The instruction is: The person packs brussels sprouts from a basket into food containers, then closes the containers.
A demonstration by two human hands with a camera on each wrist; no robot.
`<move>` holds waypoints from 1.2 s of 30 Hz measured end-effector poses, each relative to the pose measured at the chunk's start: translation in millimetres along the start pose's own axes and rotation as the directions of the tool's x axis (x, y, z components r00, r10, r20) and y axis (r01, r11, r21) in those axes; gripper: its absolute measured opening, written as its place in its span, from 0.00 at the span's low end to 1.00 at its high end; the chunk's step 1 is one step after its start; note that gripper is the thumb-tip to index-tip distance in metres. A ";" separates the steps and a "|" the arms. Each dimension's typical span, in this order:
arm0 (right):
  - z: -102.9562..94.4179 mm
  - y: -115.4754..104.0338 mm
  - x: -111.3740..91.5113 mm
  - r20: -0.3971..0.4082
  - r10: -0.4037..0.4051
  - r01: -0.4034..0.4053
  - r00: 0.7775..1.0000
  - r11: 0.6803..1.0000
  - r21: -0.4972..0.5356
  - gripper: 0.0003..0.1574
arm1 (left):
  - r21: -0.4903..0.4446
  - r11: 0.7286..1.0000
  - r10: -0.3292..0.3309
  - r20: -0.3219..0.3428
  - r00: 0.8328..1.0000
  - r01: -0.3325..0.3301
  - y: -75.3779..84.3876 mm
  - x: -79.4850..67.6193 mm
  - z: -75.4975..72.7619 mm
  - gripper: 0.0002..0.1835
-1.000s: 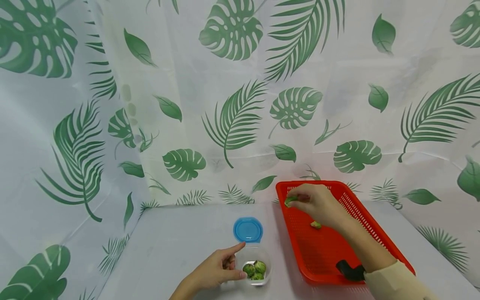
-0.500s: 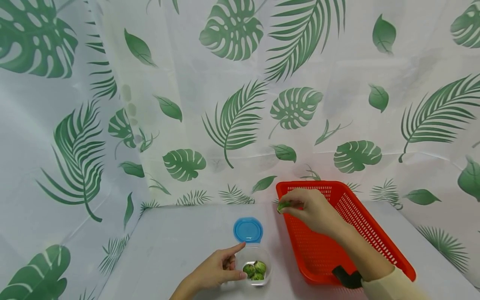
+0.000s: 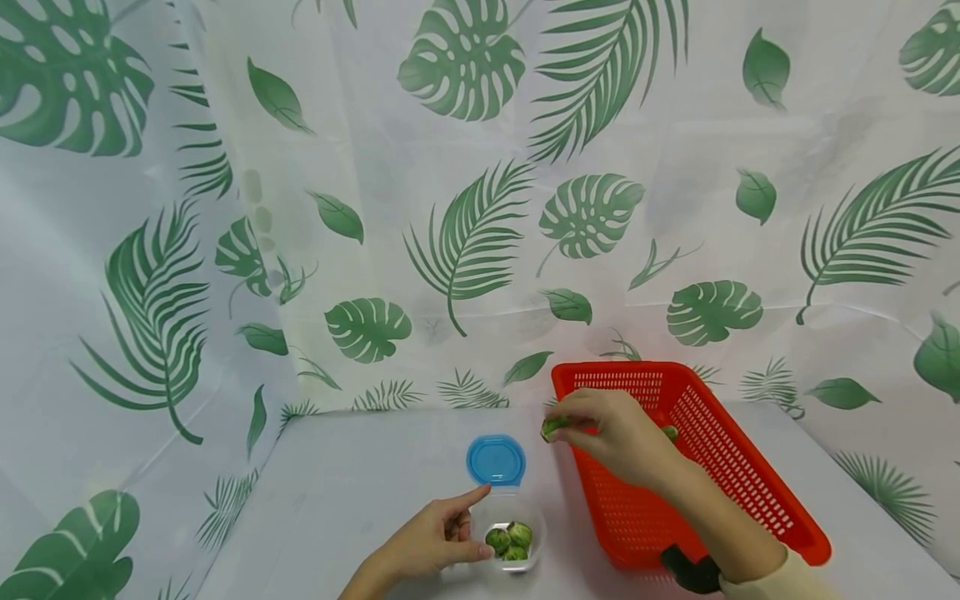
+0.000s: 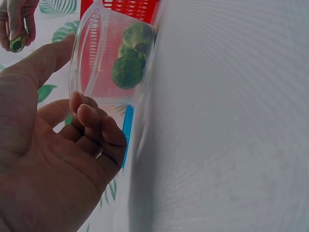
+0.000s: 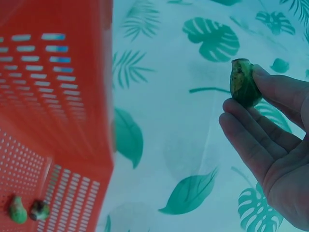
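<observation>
Sprout [image 3: 554,428] pinched in our right hand [image 3: 618,433], we hold it just left of the red basket [image 3: 622,365], beyond and to the right of the clear cup [image 4: 104,79], where our nearer left hand [image 3: 431,537] spreads thumb and forefinger.

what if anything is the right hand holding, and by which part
The right hand pinches a Brussels sprout by its leafy body, between thumb and fingers, leaving the stem end uncovered.

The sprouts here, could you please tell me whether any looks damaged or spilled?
The sprout in the right grip shows a yellowish-brown patch, odd against its green, possibly a blemish. None looks spilled.
</observation>
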State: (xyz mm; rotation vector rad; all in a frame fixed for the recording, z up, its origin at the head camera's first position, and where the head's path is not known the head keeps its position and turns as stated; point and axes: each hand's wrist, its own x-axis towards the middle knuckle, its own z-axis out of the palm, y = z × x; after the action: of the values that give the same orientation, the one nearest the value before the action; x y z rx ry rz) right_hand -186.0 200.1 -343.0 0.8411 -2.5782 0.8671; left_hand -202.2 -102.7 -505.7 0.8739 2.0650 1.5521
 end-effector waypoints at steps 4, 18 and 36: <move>3.8 -6.7 -2.2 0.006 -0.005 0.005 1.000 1.000 0.017 0.19 | 0.005 1.000 0.008 -0.001 1.000 -0.008 -2.0 0.5 -0.4 0.43; 23.4 -18.4 -14.9 -0.016 -0.014 0.016 1.000 0.991 0.135 0.19 | 0.009 1.000 0.018 0.004 1.000 -0.018 -2.7 0.1 -0.4 0.43; 34.4 -20.2 -27.4 -0.103 0.099 -0.071 0.990 0.965 0.251 0.20 | -0.010 1.000 0.011 0.004 1.000 -0.011 4.3 -1.5 -1.1 0.41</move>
State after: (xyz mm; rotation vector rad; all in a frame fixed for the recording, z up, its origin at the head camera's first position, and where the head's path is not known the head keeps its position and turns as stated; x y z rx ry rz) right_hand -155.1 177.4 -372.6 0.7237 -2.4545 1.2448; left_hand -200.8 -103.7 -501.3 0.8855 2.0514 1.5630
